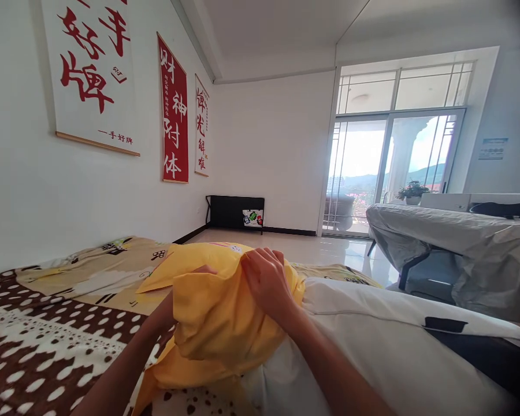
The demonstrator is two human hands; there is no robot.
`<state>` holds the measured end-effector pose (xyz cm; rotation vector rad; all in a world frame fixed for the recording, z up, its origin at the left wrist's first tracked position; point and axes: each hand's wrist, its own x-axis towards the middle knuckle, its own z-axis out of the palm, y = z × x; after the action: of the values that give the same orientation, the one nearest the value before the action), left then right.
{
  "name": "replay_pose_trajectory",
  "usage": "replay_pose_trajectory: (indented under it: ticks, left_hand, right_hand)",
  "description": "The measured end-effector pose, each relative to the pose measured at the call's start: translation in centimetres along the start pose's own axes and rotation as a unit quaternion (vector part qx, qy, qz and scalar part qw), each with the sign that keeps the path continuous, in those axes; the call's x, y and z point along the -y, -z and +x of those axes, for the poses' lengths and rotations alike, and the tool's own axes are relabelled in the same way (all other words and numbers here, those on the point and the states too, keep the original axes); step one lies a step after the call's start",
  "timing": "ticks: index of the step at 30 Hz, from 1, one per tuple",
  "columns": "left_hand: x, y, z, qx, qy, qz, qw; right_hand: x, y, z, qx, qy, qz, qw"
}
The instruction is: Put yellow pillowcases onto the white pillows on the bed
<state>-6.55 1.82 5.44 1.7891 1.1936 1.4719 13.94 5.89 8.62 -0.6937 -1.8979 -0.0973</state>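
I have the crumpled, bright yellow cloth bundle (229,323) directly ahead, between the two forearms, over the brown-and-white dotted plush blanket (39,358) and against the smooth white fabric cover (355,318). Bunching leaves no clear long axis; its upper fold runs roughly left to right. My right hand (266,276) has its fingers curled closed on that fold, so I judge it better placed there. My left hand (205,270) reaches behind the bundle's left side, mostly hidden; I can't tell its grip.

Yellow cloth (225,318); creased, front bunched up in folds; small print at far edge; over patterned blanket (39,352).
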Motion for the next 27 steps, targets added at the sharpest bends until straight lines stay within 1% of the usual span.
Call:
replay_pose_trajectory:
  ticks: [2, 3, 4, 6, 9, 11, 13, 15, 17, 20, 22, 23, 25, 27]
  left_hand:
    - [-0.9, -0.7, 0.4, 0.041, -0.057, 0.032, 0.997]
    - [-1.2, -1.0, 0.6, 0.047, -0.08, 0.047, 0.995]
    - [-1.5, -1.1, 0.8, 0.044, -0.091, 0.057, 0.993]
    - [-1.6, -1.1, 0.8, 0.049, -0.077, 0.036, 0.995]
    - [-1.3, -0.5, 0.4, 0.061, -0.026, -0.072, 0.995]
    - [-1.2, 0.0, 0.0, 0.049, -0.011, -0.14, 0.989]
    - [-1.3, 0.6, -0.4, 0.02, -0.006, -0.162, 0.987]
    - [-1.6, 0.9, -0.7, 0.02, -0.007, -0.137, 0.99]
    - [-1.8, 1.1, -0.8, 0.043, -0.01, -0.097, 0.994]
    - [-1.6, 1.3, -0.8, 0.096, -0.04, -0.033, 0.994]
    - [-1.2, 1.5, -0.8, 0.11, -0.065, 0.0, 0.992]
    - [-1.0, 1.7, -0.8, 0.108, -0.071, 0.009, 0.992]
    - [-0.8, 1.9, -0.7, 0.105, -0.074, 0.009, 0.992]
    - [-0.6, 2.1, -0.3, 0.124, -0.082, -0.014, 0.989]
  right_hand:
    - [1.4, -0.4, -0.6, 0.0, 0.042, -0.001, 0.999]
    - [1.8, -0.6, -0.8, 0.004, 0.061, 0.003, 0.998]
    - [1.9, -0.8, -0.9, 0.006, 0.074, 0.006, 0.997]
    - [1.7, -1.2, -1.0, 0.01, 0.075, 0.014, 0.997]
    - [0.4, -1.5, -0.6, 0.015, 0.022, 0.047, 0.999]
    - [-0.5, -1.6, -0.2, 0.01, -0.02, 0.08, 0.997]
    - [-1.2, -1.6, 0.0, 0.003, -0.049, 0.109, 0.993]
    - [-1.5, -1.4, 0.2, 0.008, -0.067, 0.14, 0.988]
    - [-1.4, -1.1, 0.3, 0.037, -0.073, 0.176, 0.981]
    - [-1.0, -0.2, 0.2, 0.124, -0.054, 0.239, 0.962]
    - [-0.8, 0.4, 0.2, 0.18, -0.045, 0.272, 0.944]
    - [-0.8, 0.6, 0.2, 0.2, -0.045, 0.285, 0.936]
    - [-0.7, 0.9, 0.3, 0.225, -0.053, 0.304, 0.924]
    - [-0.7, 1.0, 0.3, 0.236, -0.057, 0.312, 0.918]
